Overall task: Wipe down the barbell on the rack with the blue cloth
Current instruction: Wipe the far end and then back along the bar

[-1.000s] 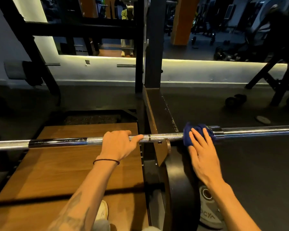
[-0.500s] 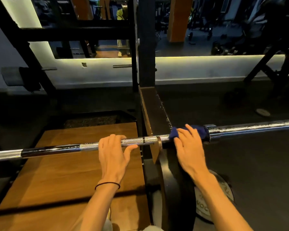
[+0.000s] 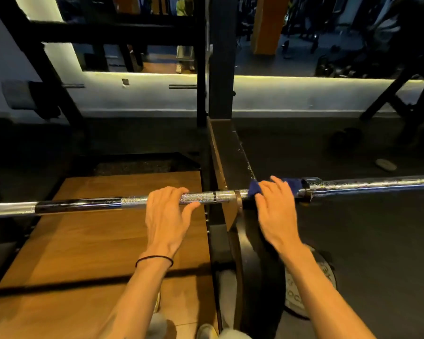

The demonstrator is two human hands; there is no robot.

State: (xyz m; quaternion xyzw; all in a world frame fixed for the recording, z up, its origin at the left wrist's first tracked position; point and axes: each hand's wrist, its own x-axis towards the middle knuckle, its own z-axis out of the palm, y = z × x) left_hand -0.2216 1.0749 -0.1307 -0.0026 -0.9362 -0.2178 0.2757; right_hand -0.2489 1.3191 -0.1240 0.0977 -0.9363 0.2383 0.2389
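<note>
- The barbell lies level across the view, resting on the black rack just left of the right hand.
- The left hand rests on the knurled part of the bar, fingers draped over the top and curled around it, thumb stretched along the near side to the right.
- A thin black band circles the left wrist.
- The right hand presses the blue cloth onto the bar, between the rack and the collar; its fingers bend over the cloth and the bar.
- The cloth wraps the top of the bar, showing at both sides of the fingers; the part under the hand is hidden.
- To the right of the collar the bare sleeve runs out of view.
- Below the bar on the left lies a wooden platform; dark floor lies on the right.
- A black plate stands on edge under the right forearm, and beside it a second plate with pale lettering, partly hidden by the arm.
- A shoe tip shows at the bottom edge.
- Behind the rack a lit strip runs along the pale wall.
</note>
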